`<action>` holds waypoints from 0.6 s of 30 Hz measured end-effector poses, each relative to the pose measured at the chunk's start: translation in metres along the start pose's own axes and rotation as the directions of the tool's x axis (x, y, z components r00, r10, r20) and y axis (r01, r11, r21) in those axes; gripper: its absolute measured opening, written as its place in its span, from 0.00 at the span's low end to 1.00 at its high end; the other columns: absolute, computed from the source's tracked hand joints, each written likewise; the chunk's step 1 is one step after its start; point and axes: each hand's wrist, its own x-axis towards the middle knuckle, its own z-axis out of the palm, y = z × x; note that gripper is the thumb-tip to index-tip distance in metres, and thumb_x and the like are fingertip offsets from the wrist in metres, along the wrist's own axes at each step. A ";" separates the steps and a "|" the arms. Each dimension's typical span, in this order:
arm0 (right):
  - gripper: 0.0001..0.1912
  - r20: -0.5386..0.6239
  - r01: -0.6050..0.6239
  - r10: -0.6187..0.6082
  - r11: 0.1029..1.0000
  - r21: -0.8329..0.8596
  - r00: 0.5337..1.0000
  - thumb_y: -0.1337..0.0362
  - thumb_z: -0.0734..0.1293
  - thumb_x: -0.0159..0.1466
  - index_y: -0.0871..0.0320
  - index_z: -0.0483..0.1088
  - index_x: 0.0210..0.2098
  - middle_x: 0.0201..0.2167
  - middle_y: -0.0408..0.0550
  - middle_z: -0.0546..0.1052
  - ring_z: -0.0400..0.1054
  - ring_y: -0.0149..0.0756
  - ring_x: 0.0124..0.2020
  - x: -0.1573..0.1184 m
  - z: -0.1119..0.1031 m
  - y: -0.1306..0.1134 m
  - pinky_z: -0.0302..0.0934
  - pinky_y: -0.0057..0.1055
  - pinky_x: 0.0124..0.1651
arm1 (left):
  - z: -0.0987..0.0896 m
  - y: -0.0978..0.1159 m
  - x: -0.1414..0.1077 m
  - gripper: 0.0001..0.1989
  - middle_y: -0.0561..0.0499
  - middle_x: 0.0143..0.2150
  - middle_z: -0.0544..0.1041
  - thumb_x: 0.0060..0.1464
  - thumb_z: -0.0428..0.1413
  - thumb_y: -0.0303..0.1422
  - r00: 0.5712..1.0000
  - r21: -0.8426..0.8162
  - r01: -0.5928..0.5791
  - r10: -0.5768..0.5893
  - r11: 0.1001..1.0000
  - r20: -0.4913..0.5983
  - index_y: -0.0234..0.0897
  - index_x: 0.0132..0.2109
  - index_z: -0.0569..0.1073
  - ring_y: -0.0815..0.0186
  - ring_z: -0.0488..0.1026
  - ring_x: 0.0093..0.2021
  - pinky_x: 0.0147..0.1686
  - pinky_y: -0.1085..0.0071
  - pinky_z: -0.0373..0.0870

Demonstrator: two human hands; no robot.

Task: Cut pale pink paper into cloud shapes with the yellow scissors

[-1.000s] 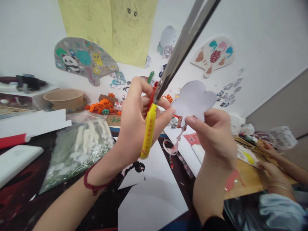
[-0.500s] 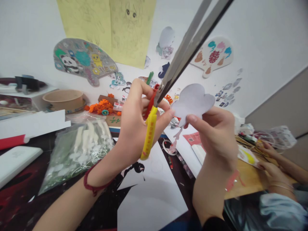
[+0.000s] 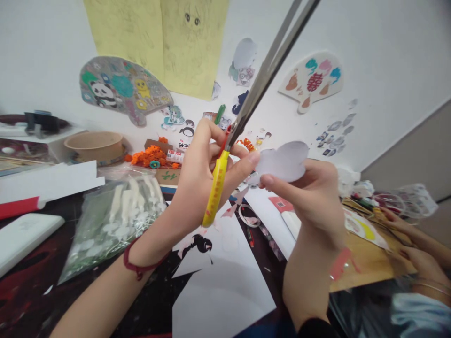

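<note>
My left hand (image 3: pixel 199 180) is closed around a pair of scissors (image 3: pixel 215 190) with yellow and red handles. The long blades point up and away, close together. My left thumb tip touches the edge of a white paper cutout (image 3: pixel 287 162) with a rounded, lobed outline. Between thumb and fingers, my right hand (image 3: pixel 315 206) pinches this cutout, its plain side facing me. Just under the cutout dangles a thin pinkish paper scrap (image 3: pixel 235 203). White sheets (image 3: pixel 221 300) lie below my hands, one bearing a black printed figure (image 3: pixel 202 244).
A clear bag (image 3: pixel 112 230) of pale pieces lies left, near a white box (image 3: pixel 31 239). Behind stand a round tan container (image 3: pixel 93 146) and orange flowers (image 3: pixel 151 156). Decorated fans hang on the wall. At right, another person's hands (image 3: pixel 419 263) work over a wooden surface (image 3: pixel 373 263).
The paper cutout has tilted and turned in my right hand, now showing flatter. The scissor blades have swung slightly left, and the dangling scrap has shifted left. The other person's hands moved right.
</note>
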 end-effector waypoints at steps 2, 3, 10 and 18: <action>0.09 -0.038 0.014 -0.013 1.000 0.023 0.999 0.60 0.78 0.54 0.56 0.76 0.25 0.22 0.41 0.74 0.69 0.31 0.27 0.001 0.001 0.001 0.62 0.31 0.30 | -0.001 0.001 0.002 0.20 0.56 0.33 0.73 0.52 0.65 0.31 0.998 0.003 0.049 -0.049 0.999 0.035 0.42 0.37 0.58 0.73 0.65 0.25 0.22 0.72 0.62; 0.09 -0.057 0.016 -0.014 0.999 0.036 0.998 0.60 0.77 0.55 0.56 0.76 0.25 0.22 0.41 0.74 0.69 0.32 0.27 0.001 0.001 0.001 0.62 0.31 0.30 | -0.001 0.002 0.002 0.20 0.56 0.32 0.73 0.51 0.65 0.30 0.996 0.012 0.069 -0.070 0.998 0.047 0.42 0.37 0.58 0.73 0.64 0.25 0.21 0.72 0.62; 0.07 -0.072 0.022 -0.020 0.999 0.030 0.997 0.62 0.76 0.56 0.56 0.76 0.26 0.23 0.41 0.75 0.71 0.33 0.28 -0.001 0.002 0.001 0.63 0.32 0.30 | 0.001 0.002 0.000 0.20 0.58 0.31 0.74 0.49 0.64 0.26 0.995 0.061 0.050 -0.055 0.997 0.088 0.42 0.38 0.59 0.74 0.67 0.23 0.21 0.73 0.64; 0.08 -0.059 0.025 -0.025 1.000 0.007 0.998 0.62 0.77 0.55 0.55 0.75 0.25 0.23 0.41 0.74 0.69 0.31 0.26 0.000 0.000 0.002 0.60 0.31 0.28 | -0.002 0.001 -0.001 0.20 0.56 0.31 0.74 0.50 0.65 0.28 0.995 0.149 0.031 -0.045 0.988 0.091 0.41 0.38 0.59 0.74 0.68 0.24 0.22 0.74 0.65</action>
